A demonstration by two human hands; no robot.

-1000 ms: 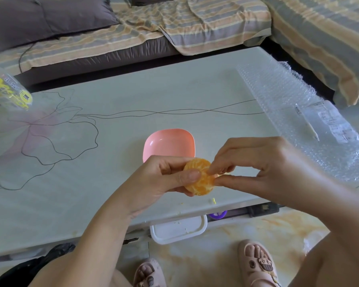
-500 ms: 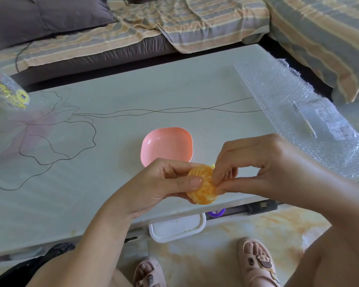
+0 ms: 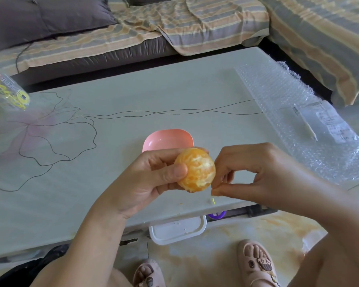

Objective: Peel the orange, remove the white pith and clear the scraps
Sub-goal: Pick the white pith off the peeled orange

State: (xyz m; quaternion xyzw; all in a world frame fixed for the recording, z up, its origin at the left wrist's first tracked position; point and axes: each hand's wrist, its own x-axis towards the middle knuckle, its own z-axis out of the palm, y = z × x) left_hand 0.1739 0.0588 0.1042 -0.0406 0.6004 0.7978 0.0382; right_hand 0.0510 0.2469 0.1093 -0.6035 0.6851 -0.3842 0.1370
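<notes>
The peeled orange [image 3: 196, 169], pale with white pith streaks, sits in my left hand [image 3: 153, 179], thumb across its left side and fingers behind it, above the table's near edge. My right hand [image 3: 257, 172] is just to its right, thumb and forefinger pinched together at the fruit's lower right edge on a bit of pith too small to make out. An empty pink bowl [image 3: 168, 138] stands on the table right behind the orange. A small yellow-white scrap [image 3: 212, 201] lies on the table below my right fingertips.
A white tray [image 3: 177, 229] sticks out under the table's front edge [image 3: 71, 235]. Bubble wrap [image 3: 288, 104] with a labelled packet covers the table's right side. A clear bag with yellow print [image 3: 6, 90] is at far left. A sofa surrounds the table; my sandalled feet are below.
My left hand has turned the orange so its broad side faces me. My right hand's pinch has shifted from the fruit's top right to its lower right edge.
</notes>
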